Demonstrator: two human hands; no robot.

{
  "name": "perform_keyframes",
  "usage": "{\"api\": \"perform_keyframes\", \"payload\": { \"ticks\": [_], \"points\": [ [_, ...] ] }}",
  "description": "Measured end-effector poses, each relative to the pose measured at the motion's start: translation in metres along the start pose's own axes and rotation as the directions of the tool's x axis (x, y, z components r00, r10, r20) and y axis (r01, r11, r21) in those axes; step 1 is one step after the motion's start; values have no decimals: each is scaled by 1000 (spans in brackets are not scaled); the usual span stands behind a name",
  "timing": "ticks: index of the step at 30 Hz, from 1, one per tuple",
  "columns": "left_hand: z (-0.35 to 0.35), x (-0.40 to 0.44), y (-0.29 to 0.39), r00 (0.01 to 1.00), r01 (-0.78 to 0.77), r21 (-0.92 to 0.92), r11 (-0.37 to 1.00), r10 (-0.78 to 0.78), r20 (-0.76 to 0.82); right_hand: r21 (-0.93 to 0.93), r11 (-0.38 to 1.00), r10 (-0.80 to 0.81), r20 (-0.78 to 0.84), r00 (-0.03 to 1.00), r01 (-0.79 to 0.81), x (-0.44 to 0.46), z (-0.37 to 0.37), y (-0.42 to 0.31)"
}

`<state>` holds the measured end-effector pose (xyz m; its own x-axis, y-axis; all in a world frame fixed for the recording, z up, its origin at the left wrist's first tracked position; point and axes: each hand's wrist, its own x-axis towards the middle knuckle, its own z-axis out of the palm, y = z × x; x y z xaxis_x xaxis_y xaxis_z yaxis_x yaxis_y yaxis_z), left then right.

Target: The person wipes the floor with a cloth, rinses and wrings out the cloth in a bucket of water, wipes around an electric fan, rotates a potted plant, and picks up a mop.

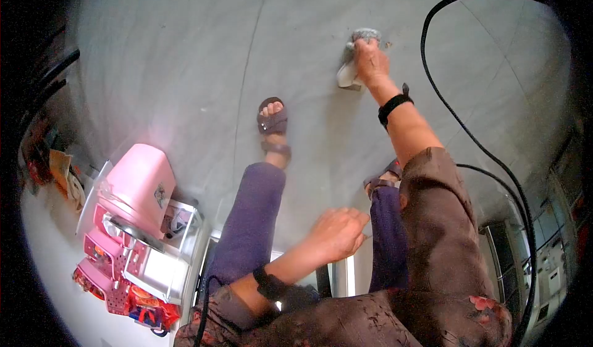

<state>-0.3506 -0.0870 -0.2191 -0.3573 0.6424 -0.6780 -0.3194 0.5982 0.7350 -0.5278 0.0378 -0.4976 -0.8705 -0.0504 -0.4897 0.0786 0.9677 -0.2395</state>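
Far out over the grey floor (309, 57), my right hand (369, 62) is closed around a white thing with a grey, rough-looking end (365, 34). Its pale, wedge-like part (349, 76) sticks out on the near side of my hand. Blur and my fingers hide its exact kind. My left hand (338, 231) hangs loosely curled between my knees, its fingers closed and nothing visible in them. A black band circles each wrist. Small dark specks lie on the floor beside the white thing.
A pink bin (139, 183) stands at the left on a white unit with pink baskets (102, 254) and colourful packets (148, 307). A thick black cable (469, 131) loops along the right. My sandalled feet (273, 117) rest on the floor. Dark furniture stands at the right edge.
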Motion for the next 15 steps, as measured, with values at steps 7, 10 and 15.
{"api": "perform_keyframes", "payload": {
  "ticks": [7, 10, 15],
  "points": [
    [-8, 2, 2, 996, 63, -7, 998, -62, 66, -29, 999, 26, -63, 998, -28, 4, 3, -14],
    [-7, 2, 0, 998, 50, -9, 999, -49, 45, -20, 1000, -14, 14, 1000, 15, 0, 0, -9],
    [-10, 0, -4, 998, 40, -4, 999, -39, 48, 41, 999, 24, -133, 991, -18, 29, -15, -6]
  ]
}}
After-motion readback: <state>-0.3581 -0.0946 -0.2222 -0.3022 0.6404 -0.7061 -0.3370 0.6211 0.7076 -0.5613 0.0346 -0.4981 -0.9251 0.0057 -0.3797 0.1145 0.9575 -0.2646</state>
